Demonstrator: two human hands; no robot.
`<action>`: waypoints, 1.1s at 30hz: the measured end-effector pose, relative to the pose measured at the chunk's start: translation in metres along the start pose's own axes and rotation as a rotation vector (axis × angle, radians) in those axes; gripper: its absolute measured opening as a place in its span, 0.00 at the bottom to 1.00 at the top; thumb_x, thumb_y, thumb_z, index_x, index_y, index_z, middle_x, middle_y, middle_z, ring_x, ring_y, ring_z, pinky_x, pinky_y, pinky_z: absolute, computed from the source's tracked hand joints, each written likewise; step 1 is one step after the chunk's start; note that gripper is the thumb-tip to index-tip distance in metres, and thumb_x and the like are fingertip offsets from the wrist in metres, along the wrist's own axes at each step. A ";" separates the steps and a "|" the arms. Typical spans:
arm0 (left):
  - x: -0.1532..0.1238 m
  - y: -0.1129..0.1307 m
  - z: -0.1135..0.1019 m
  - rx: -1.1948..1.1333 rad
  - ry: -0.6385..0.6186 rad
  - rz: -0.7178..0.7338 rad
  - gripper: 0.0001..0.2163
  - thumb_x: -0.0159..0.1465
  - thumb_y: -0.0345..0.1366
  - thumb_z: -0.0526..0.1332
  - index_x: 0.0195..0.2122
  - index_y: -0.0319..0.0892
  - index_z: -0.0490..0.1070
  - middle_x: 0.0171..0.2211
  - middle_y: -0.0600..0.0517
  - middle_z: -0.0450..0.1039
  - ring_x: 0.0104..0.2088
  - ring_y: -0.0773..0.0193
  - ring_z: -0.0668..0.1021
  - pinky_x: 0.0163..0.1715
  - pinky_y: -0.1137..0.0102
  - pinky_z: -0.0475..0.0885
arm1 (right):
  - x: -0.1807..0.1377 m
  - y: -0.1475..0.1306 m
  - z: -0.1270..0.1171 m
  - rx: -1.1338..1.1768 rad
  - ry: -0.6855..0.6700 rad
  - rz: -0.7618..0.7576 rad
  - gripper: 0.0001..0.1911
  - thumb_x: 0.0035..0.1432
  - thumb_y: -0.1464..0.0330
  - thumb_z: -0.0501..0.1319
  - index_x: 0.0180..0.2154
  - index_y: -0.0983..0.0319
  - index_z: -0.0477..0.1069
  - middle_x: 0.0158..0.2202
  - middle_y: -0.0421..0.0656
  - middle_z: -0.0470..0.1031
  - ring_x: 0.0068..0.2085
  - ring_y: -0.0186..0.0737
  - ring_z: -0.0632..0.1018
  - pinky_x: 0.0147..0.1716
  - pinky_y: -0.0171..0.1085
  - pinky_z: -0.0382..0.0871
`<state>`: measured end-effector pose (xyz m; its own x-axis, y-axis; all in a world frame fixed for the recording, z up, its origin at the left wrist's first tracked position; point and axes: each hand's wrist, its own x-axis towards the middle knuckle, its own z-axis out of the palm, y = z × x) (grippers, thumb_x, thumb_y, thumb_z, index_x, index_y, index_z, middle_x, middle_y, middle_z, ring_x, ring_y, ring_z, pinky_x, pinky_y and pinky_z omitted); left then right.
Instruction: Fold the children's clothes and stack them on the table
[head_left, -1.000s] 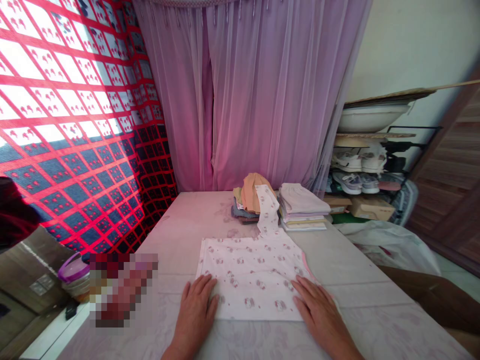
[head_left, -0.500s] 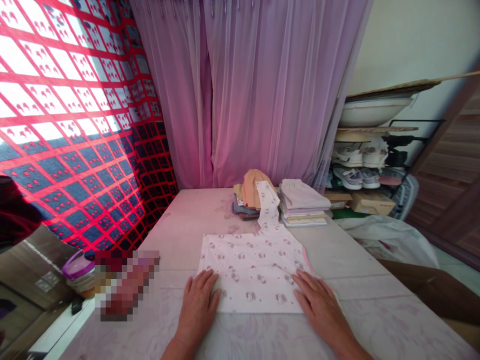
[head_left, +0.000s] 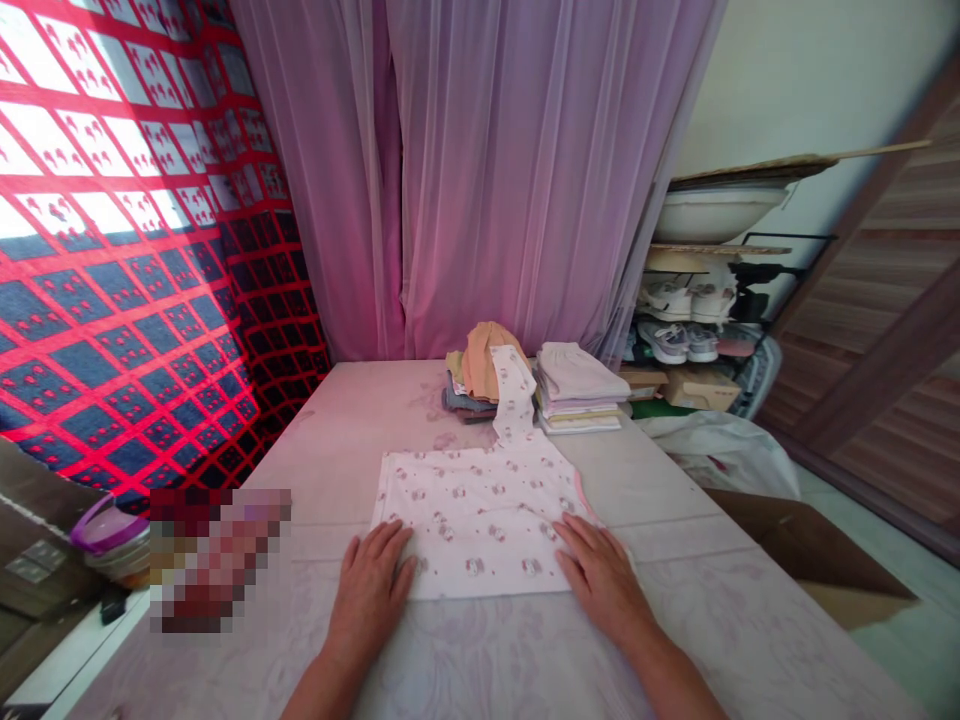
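A white shirt [head_left: 480,510] with small printed figures and pink edging lies spread on the pale floral bedcover [head_left: 480,660]. One sleeve of it stretches back over a pile of folded clothes [head_left: 480,368], topped by an orange garment. My left hand [head_left: 373,580] lies flat on the shirt's near left corner, fingers stretched out. On the near right edge of the shirt rests my right hand [head_left: 600,575], its fingers spread too. Neither hand grips the cloth.
Beside the orange-topped pile sits a neat stack of pale folded clothes [head_left: 580,385]. Purple curtains [head_left: 480,180] hang behind the bed. A rack with shoes [head_left: 679,340] and an open cardboard box [head_left: 810,560] stand at the right. A purple-lidded tub [head_left: 112,535] stands at the left.
The view has turned slightly to the right, so everything sits a little further left. Both hands keep their places on the shirt, and the shirt looks the same.
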<state>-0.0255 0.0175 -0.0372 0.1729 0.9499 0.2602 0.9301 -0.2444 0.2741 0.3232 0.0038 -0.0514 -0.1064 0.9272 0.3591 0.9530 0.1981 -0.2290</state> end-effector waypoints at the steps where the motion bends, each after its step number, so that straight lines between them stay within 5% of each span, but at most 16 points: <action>1: 0.000 -0.001 0.001 -0.003 0.002 -0.002 0.18 0.64 0.40 0.51 0.53 0.48 0.69 0.57 0.48 0.68 0.58 0.53 0.68 0.58 0.48 0.57 | 0.001 0.000 -0.002 0.012 0.006 0.000 0.20 0.62 0.62 0.50 0.52 0.57 0.71 0.56 0.48 0.70 0.56 0.48 0.70 0.56 0.53 0.60; 5: 0.002 -0.004 0.002 -0.023 0.007 -0.003 0.17 0.64 0.40 0.52 0.53 0.50 0.69 0.57 0.49 0.69 0.57 0.54 0.69 0.57 0.49 0.58 | 0.023 0.000 -0.018 0.066 0.057 -0.037 0.20 0.61 0.62 0.51 0.52 0.57 0.71 0.56 0.48 0.70 0.56 0.48 0.71 0.55 0.52 0.62; 9: 0.004 -0.006 0.002 -0.025 0.026 -0.004 0.17 0.64 0.41 0.52 0.52 0.51 0.70 0.55 0.50 0.70 0.56 0.54 0.70 0.56 0.50 0.60 | 0.077 0.001 -0.037 0.202 0.102 -0.055 0.20 0.59 0.63 0.53 0.50 0.57 0.72 0.57 0.47 0.69 0.55 0.47 0.71 0.55 0.48 0.64; 12: 0.003 -0.007 0.003 -0.019 0.042 0.011 0.17 0.64 0.42 0.52 0.52 0.51 0.71 0.55 0.50 0.70 0.56 0.54 0.70 0.56 0.50 0.61 | 0.130 0.004 -0.040 0.445 0.103 0.088 0.19 0.56 0.65 0.55 0.48 0.57 0.73 0.57 0.46 0.69 0.53 0.45 0.73 0.50 0.44 0.70; 17: 0.001 -0.012 0.010 -0.018 0.070 0.019 0.17 0.64 0.42 0.52 0.51 0.51 0.71 0.55 0.50 0.70 0.56 0.54 0.71 0.57 0.51 0.61 | 0.210 0.008 -0.038 0.946 0.041 0.539 0.23 0.55 0.69 0.56 0.54 0.60 0.67 0.45 0.45 0.77 0.39 0.38 0.80 0.31 0.32 0.74; 22: 0.010 -0.020 0.002 -0.127 0.032 0.015 0.15 0.62 0.44 0.54 0.47 0.51 0.74 0.51 0.50 0.74 0.52 0.55 0.74 0.54 0.56 0.67 | 0.267 0.013 -0.033 1.013 0.101 0.630 0.27 0.53 0.72 0.59 0.56 0.61 0.64 0.43 0.45 0.77 0.31 0.32 0.79 0.25 0.27 0.71; 28: 0.071 -0.025 -0.041 -0.082 -0.225 -0.100 0.17 0.64 0.41 0.50 0.49 0.46 0.72 0.47 0.49 0.76 0.46 0.58 0.77 0.47 0.63 0.71 | 0.296 0.023 -0.019 0.989 0.077 0.692 0.30 0.50 0.74 0.63 0.56 0.67 0.63 0.27 0.39 0.75 0.22 0.31 0.75 0.23 0.30 0.72; 33: 0.139 -0.032 -0.045 0.156 -0.223 -0.003 0.19 0.64 0.38 0.51 0.55 0.41 0.68 0.55 0.44 0.69 0.55 0.54 0.70 0.55 0.59 0.63 | 0.294 0.021 -0.023 0.943 0.065 0.717 0.13 0.47 0.76 0.65 0.38 0.68 0.73 0.14 0.34 0.67 0.18 0.31 0.71 0.20 0.30 0.69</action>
<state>-0.0458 0.1486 0.0318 0.2211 0.9742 0.0448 0.9664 -0.2250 0.1242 0.3189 0.2732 0.0704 0.4072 0.9095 -0.0838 0.2010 -0.1787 -0.9632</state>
